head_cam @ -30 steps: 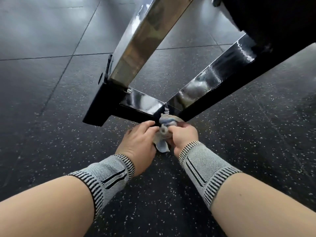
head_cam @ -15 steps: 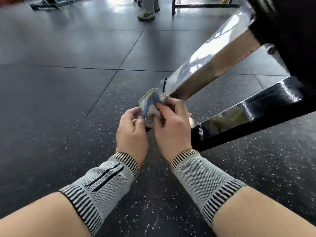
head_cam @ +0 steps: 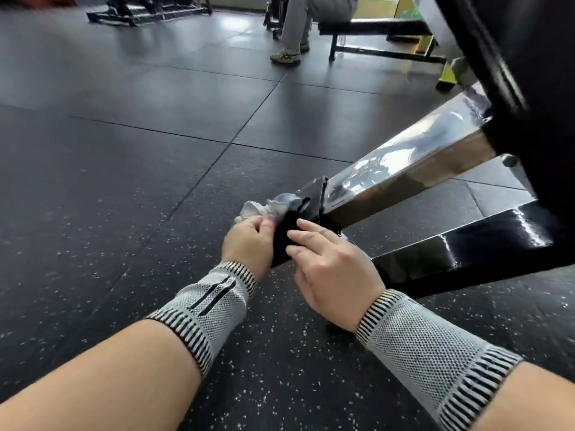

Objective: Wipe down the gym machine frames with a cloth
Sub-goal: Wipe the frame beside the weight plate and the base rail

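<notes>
At the low end of the machine frame (head_cam: 404, 169), near the black end bracket (head_cam: 311, 197), both hands meet close to the rubber floor (head_cam: 124, 181). The left hand (head_cam: 249, 241) has its fingers curled around a crumpled pale cloth (head_cam: 273, 205), which sticks out above the knuckles and touches the bracket. The right hand (head_cam: 329, 269) is looser: its fingers are extended and rest on the black foot of the frame, just beside the cloth, and it holds nothing that I can see. A second dark bar (head_cam: 466, 247) lies lower to the right, and grey knitted wrist supports (head_cam: 211, 303) cover both wrists.

The step in hand seems to be the wiping of the bracket and the corner where the shiny bar enters it. To do this well, I think the cloth should be spread flatter, because a tight ball touches only a small spot. The left hand should press it into the edges and around the bolt holes, where dust gathers, and then draw it along the chrome bar in one direction, so that no streaks show on the reflecting surface. The right hand can steady the body on the frame foot. The lower bar probably needs the same care.
</notes>
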Motion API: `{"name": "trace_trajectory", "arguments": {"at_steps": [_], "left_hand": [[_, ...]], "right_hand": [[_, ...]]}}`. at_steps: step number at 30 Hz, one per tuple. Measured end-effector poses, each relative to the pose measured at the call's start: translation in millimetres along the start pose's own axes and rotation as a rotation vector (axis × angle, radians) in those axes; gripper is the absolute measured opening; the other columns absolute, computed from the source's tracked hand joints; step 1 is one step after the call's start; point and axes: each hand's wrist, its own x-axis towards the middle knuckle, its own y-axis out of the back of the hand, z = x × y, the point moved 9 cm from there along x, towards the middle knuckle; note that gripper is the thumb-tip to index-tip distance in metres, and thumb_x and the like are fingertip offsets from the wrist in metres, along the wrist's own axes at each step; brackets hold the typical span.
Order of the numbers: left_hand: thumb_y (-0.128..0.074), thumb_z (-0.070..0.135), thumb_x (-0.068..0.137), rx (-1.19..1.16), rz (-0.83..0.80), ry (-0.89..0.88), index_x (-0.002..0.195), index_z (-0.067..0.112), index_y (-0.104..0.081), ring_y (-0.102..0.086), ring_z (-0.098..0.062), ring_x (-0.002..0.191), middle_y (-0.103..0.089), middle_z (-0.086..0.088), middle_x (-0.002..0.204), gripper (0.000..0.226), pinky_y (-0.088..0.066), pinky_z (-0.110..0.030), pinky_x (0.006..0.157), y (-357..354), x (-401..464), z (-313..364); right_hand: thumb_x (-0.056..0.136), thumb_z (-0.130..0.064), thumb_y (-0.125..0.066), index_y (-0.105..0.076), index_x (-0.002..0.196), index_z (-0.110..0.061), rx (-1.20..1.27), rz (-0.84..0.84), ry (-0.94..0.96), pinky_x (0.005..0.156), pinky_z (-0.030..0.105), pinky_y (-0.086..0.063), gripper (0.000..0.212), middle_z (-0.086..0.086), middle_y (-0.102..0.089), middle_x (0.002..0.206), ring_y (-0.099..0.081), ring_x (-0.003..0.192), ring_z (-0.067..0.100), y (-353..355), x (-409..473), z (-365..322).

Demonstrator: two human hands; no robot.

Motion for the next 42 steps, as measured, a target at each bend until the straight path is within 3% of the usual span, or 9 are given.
{"name": "trace_trajectory", "arguments": {"at_steps": [2, 5, 11, 15, 21, 26, 30, 34, 42], "left_hand": [[-0.043, 0.029, 0.101, 0.224, -0.147, -0.063, 0.12, 0.015, -0.065, -0.058, -0.025, 0.113, -0.065, -0.003, 0.122, 0.033, -0.041, -0.027, 0.092, -20.2, -6.8, -1.4], [-0.042, 0.033, 0.101, 0.224, -0.04, -0.029, 0.108, 0.013, -0.065, -0.06, -0.029, 0.103, -0.068, -0.009, 0.106, 0.031, -0.035, -0.028, 0.078, -6.6, 13.9, 0.8], [-0.061, 0.037, 0.091, 0.213, -0.107, 0.069, 0.099, 0.016, -0.07, -0.061, -0.021, 0.101, -0.067, -0.005, 0.106, 0.025, -0.038, -0.023, 0.082, -14.0, 45.2, -10.8], [-0.067, 0.025, 0.089, -0.114, -0.109, 0.011, 0.091, 0.017, -0.072, -0.063, -0.014, 0.087, -0.069, -0.002, 0.102, 0.01, -0.047, -0.027, 0.097, -19.8, 32.1, -4.7], [-0.06, 0.015, 0.093, -0.239, -0.185, -0.366, 0.111, 0.019, -0.072, -0.059, -0.007, 0.103, -0.061, 0.005, 0.111, 0.022, -0.042, -0.017, 0.098, -33.1, 0.8, 76.9], [-0.048, 0.026, 0.1, -0.117, -0.187, -0.212, 0.126, 0.024, -0.063, -0.056, -0.01, 0.117, -0.064, 0.008, 0.122, 0.03, -0.037, -0.017, 0.099, -34.5, 6.5, 52.0], [-0.047, 0.013, 0.1, -0.14, -0.29, -0.421, 0.14, 0.018, -0.049, -0.034, 0.006, 0.129, -0.048, 0.007, 0.143, 0.04, -0.019, -0.005, 0.108, -47.9, -12.2, 114.7], [-0.046, 0.007, 0.099, -0.226, -0.396, -0.457, 0.137, 0.013, -0.052, -0.046, -0.013, 0.132, -0.052, -0.002, 0.141, 0.039, -0.028, -0.026, 0.115, -69.2, 11.5, 161.1], [-0.052, 0.003, 0.095, -0.219, -0.451, -0.555, 0.13, 0.011, -0.06, -0.05, -0.005, 0.126, -0.058, 0.0, 0.135, 0.037, -0.031, -0.023, 0.113, -62.8, 9.6, 164.7]], "right_hand": [[0.078, -0.013, -0.054, -0.076, 0.086, -0.003, -0.045, -0.044, 0.032, 0.102, 0.04, -0.046, 0.025, 0.013, -0.073, 0.098, -0.065, 0.108, 0.03, -0.7, 2.1, 2.5], [0.081, -0.018, -0.042, -0.075, 0.082, -0.006, -0.068, -0.085, 0.032, 0.099, 0.047, -0.048, 0.035, 0.01, -0.073, 0.097, -0.063, 0.111, 0.031, 2.0, 2.4, 15.6], [0.08, -0.016, -0.053, -0.074, 0.08, -0.009, -0.215, -0.088, 0.087, 0.107, 0.046, -0.04, 0.022, 0.008, -0.073, 0.098, -0.061, 0.115, 0.031, 18.2, 6.9, 26.3], [0.078, -0.017, -0.055, -0.073, 0.077, -0.01, -0.292, -0.111, 0.11, 0.109, 0.05, -0.027, 0.02, 0.008, -0.072, 0.097, -0.061, 0.115, 0.032, 29.4, 0.9, 38.2], [0.085, -0.02, -0.041, -0.072, 0.077, -0.008, -0.263, -0.067, 0.102, 0.106, 0.045, -0.038, 0.034, 0.01, -0.068, 0.091, -0.063, 0.104, 0.032, 46.9, 8.2, 43.0], [0.074, -0.017, -0.064, -0.071, 0.102, -0.001, -0.439, -0.145, -0.003, 0.112, 0.054, -0.027, 0.033, 0.019, -0.065, 0.116, -0.056, 0.119, 0.039, 52.2, 8.1, 57.6], [0.081, -0.022, -0.042, -0.067, 0.112, 0.003, -0.489, -0.158, -0.019, 0.109, 0.054, -0.032, 0.047, 0.022, -0.062, 0.124, -0.053, 0.124, 0.038, 57.1, 0.5, 64.4], [0.077, -0.017, -0.056, -0.062, 0.119, 0.006, -0.464, -0.099, -0.071, 0.111, 0.05, -0.033, 0.049, 0.024, -0.056, 0.13, -0.052, 0.125, 0.037, 66.6, -0.4, 67.0], [0.069, -0.011, -0.063, -0.068, 0.095, -0.005, -0.339, -0.044, -0.084, 0.114, 0.051, -0.023, 0.028, 0.016, -0.063, 0.109, -0.055, 0.117, 0.038, 75.3, 1.1, 66.2]]}}
